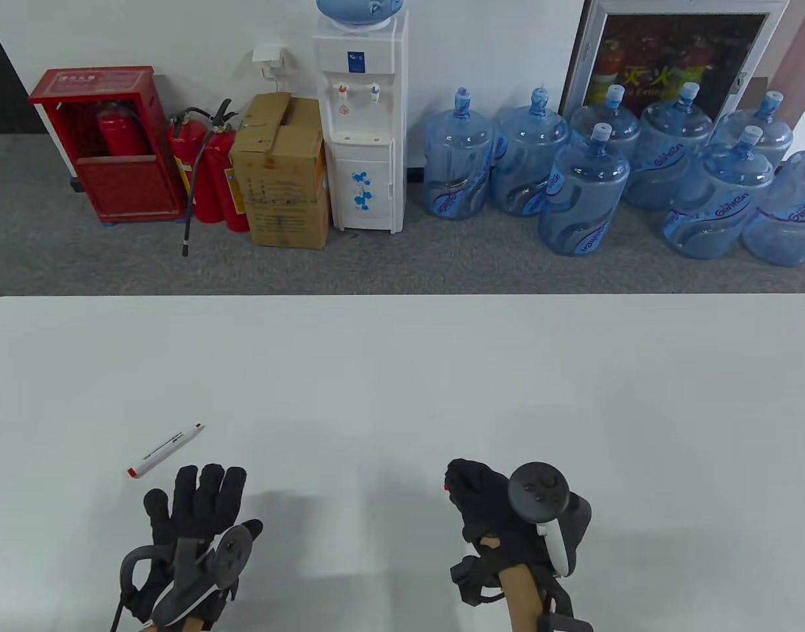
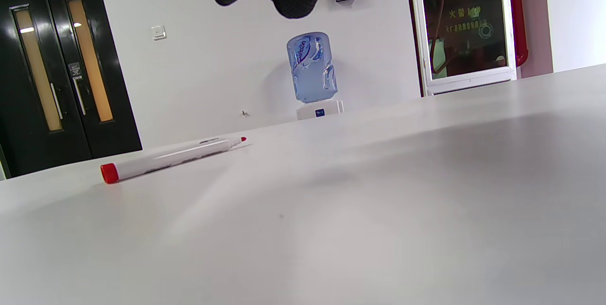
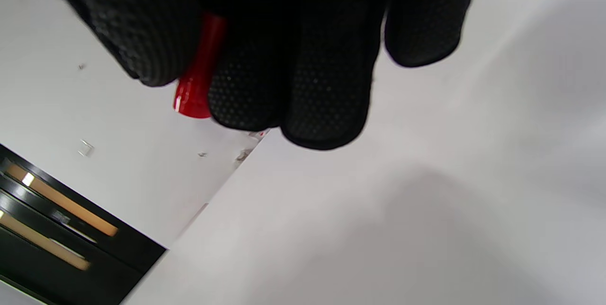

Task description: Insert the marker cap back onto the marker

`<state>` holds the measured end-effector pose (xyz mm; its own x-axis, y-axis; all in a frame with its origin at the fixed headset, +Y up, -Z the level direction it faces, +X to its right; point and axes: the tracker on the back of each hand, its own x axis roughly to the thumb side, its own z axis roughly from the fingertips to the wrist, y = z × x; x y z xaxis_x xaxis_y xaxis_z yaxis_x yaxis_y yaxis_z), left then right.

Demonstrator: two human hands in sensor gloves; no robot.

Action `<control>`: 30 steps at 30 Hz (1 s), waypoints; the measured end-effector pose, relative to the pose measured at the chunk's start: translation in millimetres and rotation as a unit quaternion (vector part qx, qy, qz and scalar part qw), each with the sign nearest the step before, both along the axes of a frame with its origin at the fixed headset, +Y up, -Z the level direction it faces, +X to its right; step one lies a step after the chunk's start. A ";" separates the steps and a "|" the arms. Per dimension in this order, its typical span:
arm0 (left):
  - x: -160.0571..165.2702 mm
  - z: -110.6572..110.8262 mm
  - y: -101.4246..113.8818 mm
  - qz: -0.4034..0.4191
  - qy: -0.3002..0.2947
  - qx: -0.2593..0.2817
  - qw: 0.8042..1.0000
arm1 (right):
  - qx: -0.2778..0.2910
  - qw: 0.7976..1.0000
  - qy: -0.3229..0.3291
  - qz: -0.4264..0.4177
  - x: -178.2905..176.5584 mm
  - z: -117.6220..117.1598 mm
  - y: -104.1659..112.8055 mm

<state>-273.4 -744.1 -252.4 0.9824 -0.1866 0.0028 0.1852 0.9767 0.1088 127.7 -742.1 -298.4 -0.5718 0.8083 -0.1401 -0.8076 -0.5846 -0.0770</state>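
A white marker with a red end and a bare red tip lies uncapped on the table at the left; it also shows in the left wrist view. My left hand hovers just below it, fingers spread and holding nothing. My right hand is curled closed at centre right and grips the red marker cap, which pokes out between the gloved fingers; in the table view only a red speck of it shows.
The white table spreads wide around both hands. Beyond its far edge stand a water dispenser, several blue water jugs, a cardboard box and red fire extinguishers.
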 end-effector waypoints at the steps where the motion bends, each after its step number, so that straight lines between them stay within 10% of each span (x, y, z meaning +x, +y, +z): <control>1: -0.7 -0.5 -1.1 0.002 0.002 -0.002 1.000 | 0.000 1.000 0.005 -0.024 -0.2 0.2 -5.5; 14: -31.6 -22.9 4.4 0.040 0.082 -0.013 0.996 | 0.003 0.996 0.038 -0.077 -0.8 7.0 -24.0; 30: -81.7 -116.8 -7.6 -0.049 0.169 -0.078 0.981 | 0.006 0.996 0.061 -0.071 -10.7 8.1 -23.8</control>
